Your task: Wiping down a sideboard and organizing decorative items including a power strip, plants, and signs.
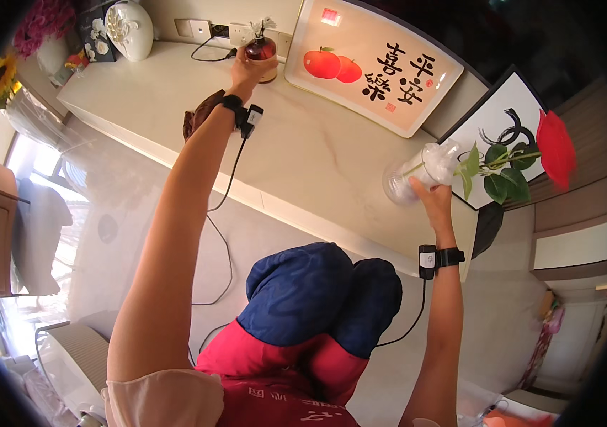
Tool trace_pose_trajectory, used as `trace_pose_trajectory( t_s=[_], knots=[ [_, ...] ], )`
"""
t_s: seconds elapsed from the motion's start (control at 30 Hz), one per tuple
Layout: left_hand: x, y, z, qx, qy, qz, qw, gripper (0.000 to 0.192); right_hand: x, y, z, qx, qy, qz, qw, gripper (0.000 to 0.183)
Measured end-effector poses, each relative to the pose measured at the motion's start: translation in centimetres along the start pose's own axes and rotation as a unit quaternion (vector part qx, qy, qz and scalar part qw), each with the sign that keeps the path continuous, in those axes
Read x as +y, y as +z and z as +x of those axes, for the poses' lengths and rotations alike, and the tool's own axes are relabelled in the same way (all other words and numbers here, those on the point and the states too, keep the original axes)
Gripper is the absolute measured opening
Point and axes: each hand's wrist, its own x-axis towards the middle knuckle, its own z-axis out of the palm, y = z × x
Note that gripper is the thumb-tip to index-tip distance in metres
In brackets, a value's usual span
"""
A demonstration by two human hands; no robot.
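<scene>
At the back of a pale marble-look cabinet top (314,133), my left hand (250,69) is closed around a dark red glass bottle (260,49) with a white flower-like top. Beneath my left wrist lies a crumpled brown cloth (204,115). Near the right end of the surface, my right hand (434,197) grips a clear ribbed glass vase (402,179). An artificial-looking red rose (555,149) with green leaves leans out of the vase towards the right, and clear plastic wrap is bunched at the vase's mouth.
A framed picture of red fruit (332,66) leans on the wall between my hands. Another framed picture (516,96) stands behind the rose. Wall sockets (239,34) with a black plug and cable are beside the bottle. A white vase (130,32) stands at the far left.
</scene>
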Motion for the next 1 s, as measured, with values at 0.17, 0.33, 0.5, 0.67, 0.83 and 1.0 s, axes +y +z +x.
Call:
trace_pose_trajectory(
  t_s=[0.17,0.33,0.5,0.67,0.83,1.0],
  knots=[
    [4.5,1.5,-6.5,-0.125,0.015,-0.119,0.985,0.069,-0.4,-0.2,-0.2,0.014,-0.025,-0.009,1.000,0.068],
    [8.9,-0.6,-13.4,-0.201,-0.035,-0.091,0.975,0.072,-1.5,-1.7,-2.7,0.022,-0.133,-0.030,0.990,0.072],
    [12.6,-3.7,-18.2,-0.245,-0.058,-0.129,0.959,0.069,-1.0,-7.4,-9.3,0.035,0.039,-0.055,0.997,0.046],
    [14.8,-5.5,-21.2,-0.267,-0.070,-0.133,0.952,0.068,-8.6,-5.1,-11.2,-0.130,0.084,-0.070,0.986,0.038],
    [17.9,-6.7,-23.1,-0.258,-0.058,-0.143,0.954,0.069,-16.3,3.0,-8.1,-0.256,0.146,0.134,0.946,0.053],
    [21.3,-7.5,-23.9,-0.233,-0.040,-0.149,0.960,0.068,-14.4,11.7,-4.0,-0.239,0.010,-0.049,0.970,0.095]
  ],
)
